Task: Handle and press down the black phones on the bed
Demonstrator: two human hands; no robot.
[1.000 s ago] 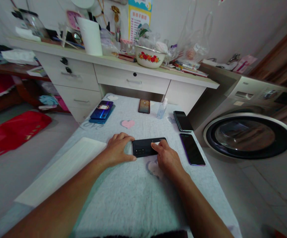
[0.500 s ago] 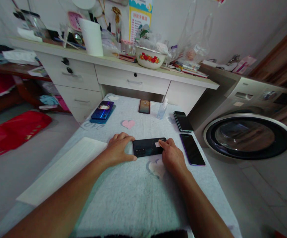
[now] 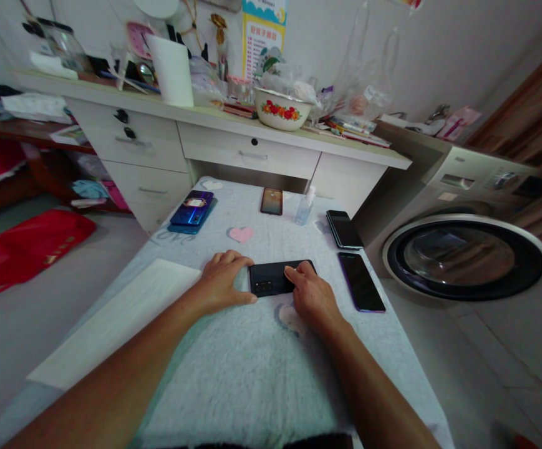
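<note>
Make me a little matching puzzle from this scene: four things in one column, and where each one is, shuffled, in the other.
Things
1. black phone, camera side up
2. spray bottle
3. flowered bowl
4. red bag

Places
A. on the floor
B. on the counter by the wall
C. between the left hand and the right hand
D. standing towards the far end of the cloth-covered table

Right pairs: 1-C, 2-D, 3-B, 4-A
</note>
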